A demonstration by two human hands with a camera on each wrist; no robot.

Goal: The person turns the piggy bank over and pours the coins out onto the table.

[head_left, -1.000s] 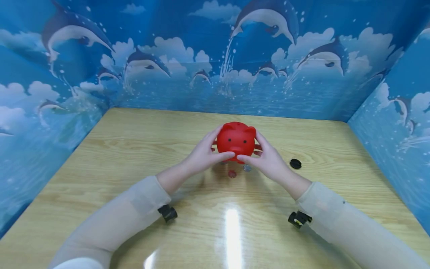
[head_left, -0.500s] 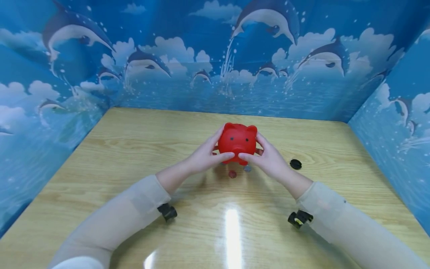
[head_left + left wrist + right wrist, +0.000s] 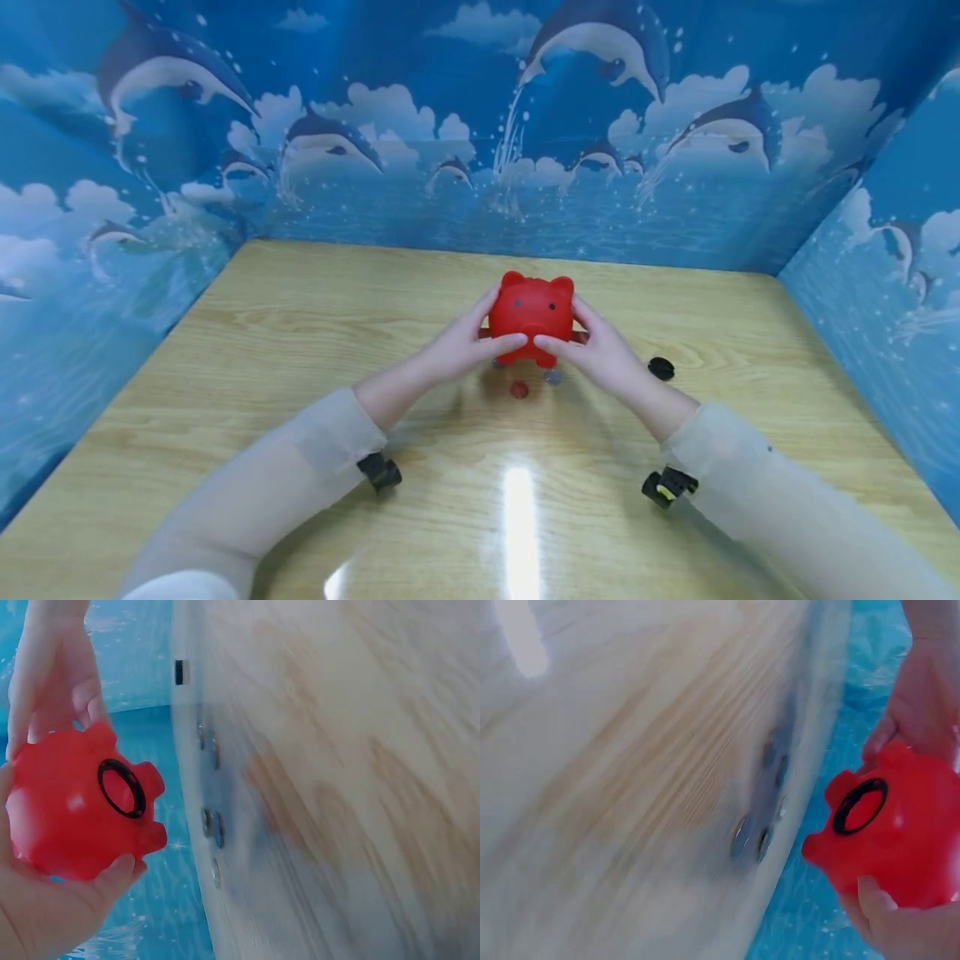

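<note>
Both hands hold a red piggy bank (image 3: pixel 530 312) from its sides, its face toward me, lifted off the table. My left hand (image 3: pixel 468 340) grips the left side with the thumb across the front. The right hand (image 3: pixel 600 350) grips the opposite side, its thumb close to the other below the snout. On the underside, a black ring (image 3: pixel 121 787) surrounds an open round hole, with stubby feet beside it. Several coins lie on the table below, among them a reddish coin (image 3: pixel 519 389) and a silvery coin (image 3: pixel 552 377).
A black round plug (image 3: pixel 661 368) lies on the wood-grain table (image 3: pixel 315 333), right of the hands. A blue dolphin-print curtain (image 3: pixel 480 125) stands behind the table and along both sides. Dark wrist cameras hang below both sleeves.
The piggy bank has tilted in the hands: its face has turned upward, the ears stand higher and the feet show more. The coins and plug stay in place.
</note>
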